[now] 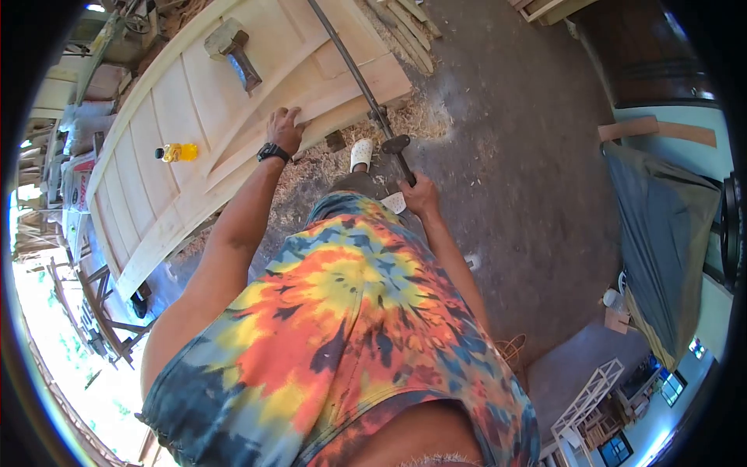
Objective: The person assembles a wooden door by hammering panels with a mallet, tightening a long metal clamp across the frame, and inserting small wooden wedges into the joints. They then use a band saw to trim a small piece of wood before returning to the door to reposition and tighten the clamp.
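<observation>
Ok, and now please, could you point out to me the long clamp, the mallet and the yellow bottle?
Long clamp (395,145): head view, on its round metal piece.
Mallet (222,40): head view, on its head.
Yellow bottle (184,152): head view, on its body.

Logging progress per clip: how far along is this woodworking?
The wooden panel looks largely assembled, boards and curved rim in place. The right hand grips the end of a long bar clamp crossing it; the left hand rests at its edge. Whether the clamp is tight, I cannot tell; tightening, then removing it, is probably left.
</observation>
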`<state>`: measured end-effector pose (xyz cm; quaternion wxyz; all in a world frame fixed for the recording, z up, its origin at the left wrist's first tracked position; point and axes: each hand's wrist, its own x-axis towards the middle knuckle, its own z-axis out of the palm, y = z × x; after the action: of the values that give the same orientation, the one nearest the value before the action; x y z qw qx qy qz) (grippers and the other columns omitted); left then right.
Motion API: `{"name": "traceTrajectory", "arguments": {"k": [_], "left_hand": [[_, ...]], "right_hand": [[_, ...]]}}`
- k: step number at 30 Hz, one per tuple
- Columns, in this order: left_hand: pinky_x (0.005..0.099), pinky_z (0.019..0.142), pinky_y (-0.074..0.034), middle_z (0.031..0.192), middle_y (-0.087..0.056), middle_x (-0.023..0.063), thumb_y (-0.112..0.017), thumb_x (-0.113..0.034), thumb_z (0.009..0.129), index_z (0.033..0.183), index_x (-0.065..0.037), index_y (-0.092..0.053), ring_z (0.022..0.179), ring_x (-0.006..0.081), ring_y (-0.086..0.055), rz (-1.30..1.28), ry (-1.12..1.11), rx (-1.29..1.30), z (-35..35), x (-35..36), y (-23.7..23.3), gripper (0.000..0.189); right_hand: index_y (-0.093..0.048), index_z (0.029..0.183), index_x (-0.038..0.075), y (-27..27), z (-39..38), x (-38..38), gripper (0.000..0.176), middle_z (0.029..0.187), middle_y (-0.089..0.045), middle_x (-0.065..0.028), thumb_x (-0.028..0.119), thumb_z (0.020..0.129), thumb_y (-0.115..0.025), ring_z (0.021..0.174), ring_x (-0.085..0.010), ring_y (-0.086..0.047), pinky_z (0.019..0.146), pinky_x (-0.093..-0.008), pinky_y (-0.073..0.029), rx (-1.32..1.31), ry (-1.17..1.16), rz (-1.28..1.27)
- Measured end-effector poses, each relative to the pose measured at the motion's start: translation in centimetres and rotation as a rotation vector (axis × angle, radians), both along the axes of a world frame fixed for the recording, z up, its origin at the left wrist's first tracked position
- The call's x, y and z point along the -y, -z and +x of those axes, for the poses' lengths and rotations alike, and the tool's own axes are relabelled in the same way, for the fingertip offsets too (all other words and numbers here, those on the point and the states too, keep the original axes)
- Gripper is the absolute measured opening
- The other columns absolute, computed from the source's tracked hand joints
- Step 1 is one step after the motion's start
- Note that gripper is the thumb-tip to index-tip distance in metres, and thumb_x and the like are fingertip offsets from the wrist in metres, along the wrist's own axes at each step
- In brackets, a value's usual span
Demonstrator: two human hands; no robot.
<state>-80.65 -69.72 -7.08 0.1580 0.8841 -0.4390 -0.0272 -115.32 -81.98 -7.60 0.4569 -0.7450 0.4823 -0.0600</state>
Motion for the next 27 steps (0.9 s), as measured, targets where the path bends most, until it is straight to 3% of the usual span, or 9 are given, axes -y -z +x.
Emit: {"name": "traceTrajectory", "arguments": {"k": [8, 9, 10, 15, 17, 20, 23, 25, 27], "left_hand": [[0.0458, 0.095, -0.041, 0.116, -0.057, 0.0167, -0.07, -0.023, 0.077, 0.112, -0.008, -0.063, 0.11, 0.0366, -0.05, -0.029, -0.141, 0.074, -2.8, 0.7, -2.1, 0.039], [0.0458, 0.095, -0.041, 0.116, -0.057, 0.0167, -0.07, -0.023, 0.077, 0.112, -0.008, -0.063, 0.11, 0.0366, -0.05, -0.031, -0.149, 0.071, -3.5, 0.9, -2.1, 0.039], [0.046, 0.094, -0.042, 0.115, -0.056, 0.0175, -0.069, -0.021, 0.077, 0.111, -0.007, -0.062, 0.11, 0.0364, -0.05, -0.087, -0.104, 0.0, -4.3, 1.1, -2.2, 0.038], [0.0474, 0.095, -0.041, 0.116, -0.055, 0.0187, -0.068, -0.018, 0.076, 0.112, -0.007, -0.061, 0.112, 0.0364, -0.049, -0.172, -0.036, -0.299, -8.4, 3.9, -1.7, 0.038], [0.0479, 0.096, -0.039, 0.119, -0.053, 0.0174, -0.068, -0.022, 0.077, 0.115, -0.009, -0.061, 0.113, 0.0349, -0.048, -0.228, -0.095, -0.048, -9.0, 5.6, -3.0, 0.041], [0.0478, 0.097, -0.037, 0.12, -0.053, 0.0155, -0.069, -0.028, 0.078, 0.117, -0.012, -0.06, 0.113, 0.0341, -0.047, -0.062, -0.192, -0.006, -5.6, 5.4, -1.3, 0.043], [0.0482, 0.096, -0.036, 0.119, -0.053, 0.0147, -0.068, -0.033, 0.08, 0.119, -0.014, -0.058, 0.111, 0.0352, -0.047, -0.023, -0.174, -0.065, -1.5, 2.6, -0.5, 0.045], [0.0491, 0.095, -0.037, 0.119, -0.053, 0.0146, -0.068, -0.034, 0.08, 0.118, -0.013, -0.059, 0.111, 0.0361, -0.047, -0.007, -0.166, -0.085, 0.3, 0.5, -0.3, 0.044], [0.0504, 0.093, -0.038, 0.118, -0.054, 0.015, -0.069, -0.031, 0.079, 0.119, -0.011, -0.057, 0.11, 0.037, -0.048, 0.016, -0.119, -0.04, 1.8, -1.1, 0.1, 0.046]], "right_hand": [[-0.059, 0.085, 0.0, 1.3, -0.6, 0.2, 0.028, 0.079, -0.062, -0.0256, 0.025, 0.076, -0.067, 0.079, -0.0426, -0.062, 0.068, -0.0443, -0.048, 0.099, -0.035, 0.018], [-0.06, 0.089, -0.001, 1.5, -0.7, 0.1, 0.028, 0.077, -0.063, -0.0229, 0.023, 0.076, -0.068, 0.075, -0.0366, -0.063, 0.066, -0.0415, -0.048, 0.109, -0.04, -0.015], [-0.062, 0.093, -0.001, 1.6, -0.7, 0.1, 0.029, 0.076, -0.064, -0.0202, 0.022, 0.076, -0.069, 0.071, -0.0306, -0.064, 0.065, -0.0386, -0.048, 0.119, -0.045, -0.048], [-0.061, 0.098, -0.002, 1.8, -0.9, 0.4, 0.035, 0.077, -0.064, -0.0199, 0.023, 0.075, -0.071, 0.073, -0.0265, -0.064, 0.066, -0.0378, -0.048, 0.166, -0.024, 0.108], [-0.061, 0.099, -0.002, 1.5, -0.7, 1.0, 0.036, 0.078, -0.064, -0.0198, 0.023, 0.075, -0.072, 0.073, -0.0252, -0.064, 0.067, -0.0373, -0.048, 0.118, -0.035, 0.166], [-0.06, 0.093, -0.003, -1.3, -0.3, 1.4, 0.033, 0.084, -0.064, -0.0216, 0.022, 0.074, -0.07, 0.078, -0.0315, -0.064, 0.068, -0.0389, -0.048, 0.004, -0.124, 0.152], [-0.059, 0.093, -0.003, -1.3, 0.1, 2.4, 0.033, 0.083, -0.064, -0.0212, 0.023, 0.075, -0.07, 0.077, -0.0305, -0.064, 0.068, -0.0386, -0.048, -0.094, -0.202, 0.184], [-0.06, 0.091, -0.003, 1.1, -0.6, 2.1, 0.035, 0.07, -0.058, -0.0128, 0.027, 0.077, -0.072, 0.067, -0.0169, -0.053, 0.063, -0.0347, -0.044, -0.026, -0.201, 0.139], [-0.06, 0.094, -0.002, -0.1, 0.1, 2.1, 0.034, 0.076, -0.061, -0.0162, 0.025, 0.077, -0.07, 0.072, -0.0231, -0.058, 0.067, -0.0362, -0.046, -0.033, -0.175, 0.179]]}}
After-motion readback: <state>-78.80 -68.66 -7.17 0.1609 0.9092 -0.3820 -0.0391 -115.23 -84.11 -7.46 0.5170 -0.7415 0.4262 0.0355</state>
